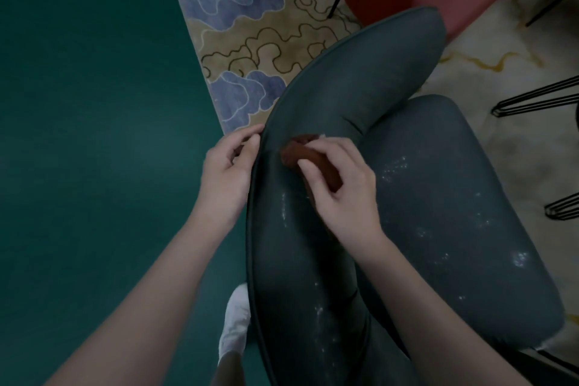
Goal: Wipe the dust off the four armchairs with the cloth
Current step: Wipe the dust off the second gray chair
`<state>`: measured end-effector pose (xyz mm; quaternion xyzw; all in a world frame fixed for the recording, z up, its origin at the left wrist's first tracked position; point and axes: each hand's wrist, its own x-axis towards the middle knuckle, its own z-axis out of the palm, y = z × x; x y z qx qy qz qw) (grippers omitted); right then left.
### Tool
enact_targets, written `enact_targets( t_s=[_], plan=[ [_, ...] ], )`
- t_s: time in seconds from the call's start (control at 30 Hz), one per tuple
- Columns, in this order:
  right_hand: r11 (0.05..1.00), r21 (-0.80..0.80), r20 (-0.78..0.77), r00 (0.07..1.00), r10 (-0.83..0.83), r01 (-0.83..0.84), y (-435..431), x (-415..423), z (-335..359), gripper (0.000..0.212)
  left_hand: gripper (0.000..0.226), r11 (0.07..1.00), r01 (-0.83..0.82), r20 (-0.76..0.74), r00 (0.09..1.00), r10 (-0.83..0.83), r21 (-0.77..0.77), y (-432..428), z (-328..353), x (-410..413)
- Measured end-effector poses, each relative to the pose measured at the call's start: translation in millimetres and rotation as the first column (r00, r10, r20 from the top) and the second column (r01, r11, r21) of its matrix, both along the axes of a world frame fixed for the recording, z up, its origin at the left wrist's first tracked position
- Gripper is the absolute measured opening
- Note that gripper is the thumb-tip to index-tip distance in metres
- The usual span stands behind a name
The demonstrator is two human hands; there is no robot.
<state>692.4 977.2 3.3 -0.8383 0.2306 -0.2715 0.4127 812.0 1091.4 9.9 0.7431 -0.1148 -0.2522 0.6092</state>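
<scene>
The cloth [308,163] is bunched small in the closed right hand [341,185]; dust [394,168] may be missed while the left hand [227,166] pinches the armchair [344,97] rim.

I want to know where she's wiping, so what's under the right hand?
A brown cloth is bunched under the right hand, pressed on the grey armchair backrest. Any dust beneath it is covered.

Patterned rug [250,41] on green floor [78,103].
</scene>
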Motion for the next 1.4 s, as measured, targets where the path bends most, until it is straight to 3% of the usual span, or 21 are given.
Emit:
enact_targets(
  t_s=[0.17,0.33,0.57,0.7,0.8,1.13,1.4],
  plan=[
    [0.999,0.017,0.053,0.998,0.036,-0.037,-4,-23,-14,0.023,0.035,0.989,0.058,0.105,0.992,-0.072,0.134,-22,2,0],
    [0.973,0.128,0.065,0.978,-0.200,0.190,-15,-24,-40,0.022,0.048,0.962,0.109,0.214,0.963,-0.165,0.248,-28,-2,0],
    [0.864,0.410,0.008,0.946,-0.323,0.292,-28,-35,-80,0.014,0.046,0.974,0.092,0.231,0.963,-0.140,0.207,-23,-12,1],
    [0.757,0.585,-0.105,0.953,-0.286,0.292,-34,-40,-127,0.012,0.052,0.977,0.086,0.243,0.961,-0.133,0.196,-19,-15,4],
    [0.705,0.654,-0.155,0.961,-0.230,0.274,-36,-32,-162,0.011,0.042,0.981,0.085,0.266,0.955,-0.131,0.177,-18,-17,4],
    [0.548,0.765,-0.276,0.941,-0.197,0.339,-42,-10,-230,0.013,0.049,0.991,0.082,0.281,0.954,-0.109,0.107,-20,-21,1],
    [0.602,0.699,-0.352,0.919,-0.179,0.385,-41,-4,-270,0.024,0.059,0.994,0.091,0.307,0.946,-0.107,0.066,-22,-27,1]
  ],
)
